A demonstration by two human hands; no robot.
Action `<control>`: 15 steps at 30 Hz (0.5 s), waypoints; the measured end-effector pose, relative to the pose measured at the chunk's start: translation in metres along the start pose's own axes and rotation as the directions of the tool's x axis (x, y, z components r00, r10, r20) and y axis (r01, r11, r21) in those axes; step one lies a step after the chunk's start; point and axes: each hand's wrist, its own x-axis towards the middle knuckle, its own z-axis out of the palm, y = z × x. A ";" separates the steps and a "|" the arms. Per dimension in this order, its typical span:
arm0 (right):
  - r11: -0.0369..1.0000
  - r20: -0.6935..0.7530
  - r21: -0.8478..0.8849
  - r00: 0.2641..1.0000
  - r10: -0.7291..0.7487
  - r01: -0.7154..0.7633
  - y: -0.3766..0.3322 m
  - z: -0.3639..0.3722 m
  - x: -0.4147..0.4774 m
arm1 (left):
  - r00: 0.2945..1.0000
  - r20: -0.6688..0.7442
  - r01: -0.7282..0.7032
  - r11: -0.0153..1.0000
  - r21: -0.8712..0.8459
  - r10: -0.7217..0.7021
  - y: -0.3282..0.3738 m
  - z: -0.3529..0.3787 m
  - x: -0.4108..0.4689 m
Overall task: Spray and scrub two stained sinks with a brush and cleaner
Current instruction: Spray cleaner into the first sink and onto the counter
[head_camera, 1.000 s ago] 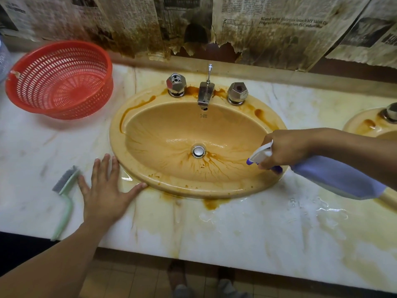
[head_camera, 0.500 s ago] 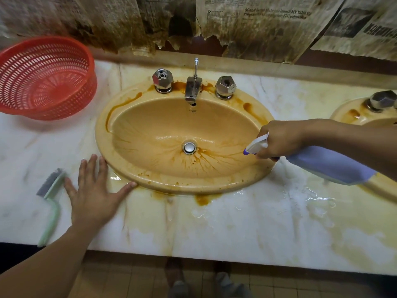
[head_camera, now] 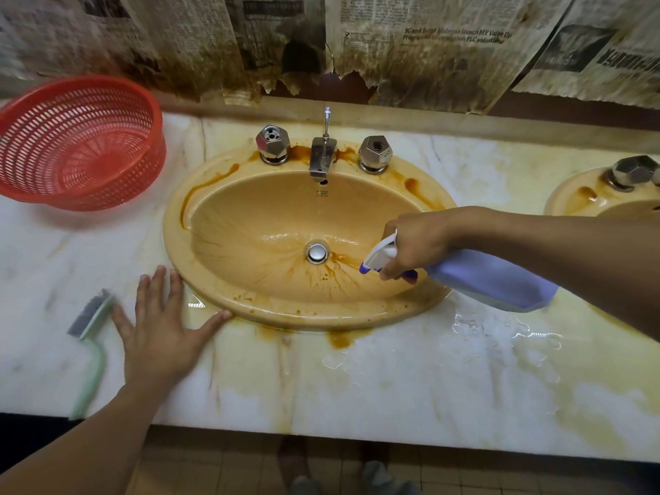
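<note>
Over the sink (head_camera: 250, 226), spray bottle (head_camera: 493, 280) now nearer the drain (head_camera: 316, 252)

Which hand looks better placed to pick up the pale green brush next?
Probably the left hand: it lies flat on the marble counter beside the pale green brush, while the right hand grips the lilac spray bottle.
</note>
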 end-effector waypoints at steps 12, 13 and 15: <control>1.000 0.061 0.005 0.998 0.029 -0.029 -0.004 -0.002 0.013 | 1.000 0.003 0.000 1.000 -0.004 0.000 0.000 -0.001 0.000; 0.999 0.069 -0.003 0.997 0.046 -0.046 -0.003 -0.002 0.012 | 1.000 0.003 0.000 1.000 -0.003 0.000 0.000 -0.001 0.000; 0.996 0.083 -0.047 0.993 0.083 -0.079 -0.002 -0.005 0.009 | 1.000 -0.001 -0.002 1.000 -0.003 0.002 -0.001 -0.001 0.000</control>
